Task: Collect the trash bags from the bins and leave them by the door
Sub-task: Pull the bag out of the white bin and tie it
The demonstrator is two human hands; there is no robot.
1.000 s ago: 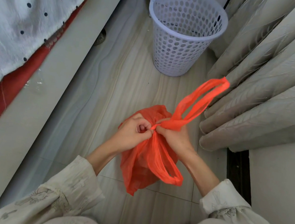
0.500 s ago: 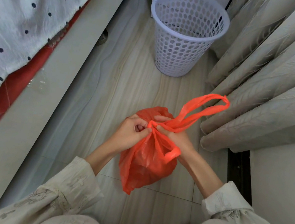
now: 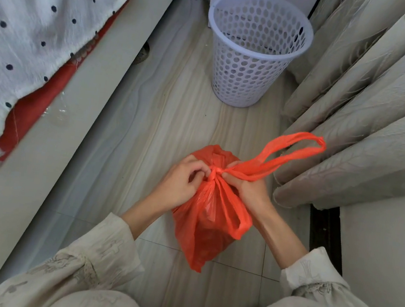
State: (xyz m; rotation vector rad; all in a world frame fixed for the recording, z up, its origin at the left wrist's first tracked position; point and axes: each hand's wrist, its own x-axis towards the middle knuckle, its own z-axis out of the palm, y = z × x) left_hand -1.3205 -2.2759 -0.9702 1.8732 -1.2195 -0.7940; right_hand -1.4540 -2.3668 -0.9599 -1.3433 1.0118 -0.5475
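An orange plastic trash bag (image 3: 209,228) hangs in front of me above the tiled floor. Its neck is twisted into a knot between my hands. My left hand (image 3: 180,183) pinches the bag at the knot from the left. My right hand (image 3: 249,192) pinches the knot from the right, with one handle loop (image 3: 296,152) sticking out up and right, and the other loop drooping below. A white perforated bin (image 3: 252,49) stands on the floor ahead, with no bag in it.
A bed with a white dotted cover (image 3: 33,30) and a pale frame (image 3: 51,150) runs along the left. Beige curtains (image 3: 369,117) hang on the right, over a dark floor track (image 3: 324,229). A narrow strip of floor (image 3: 165,113) lies between them.
The upper handle loop has dropped lower and flatter to the right. The lower loop has been drawn shorter, and the knot looks tighter. Both hands stay at the knot.
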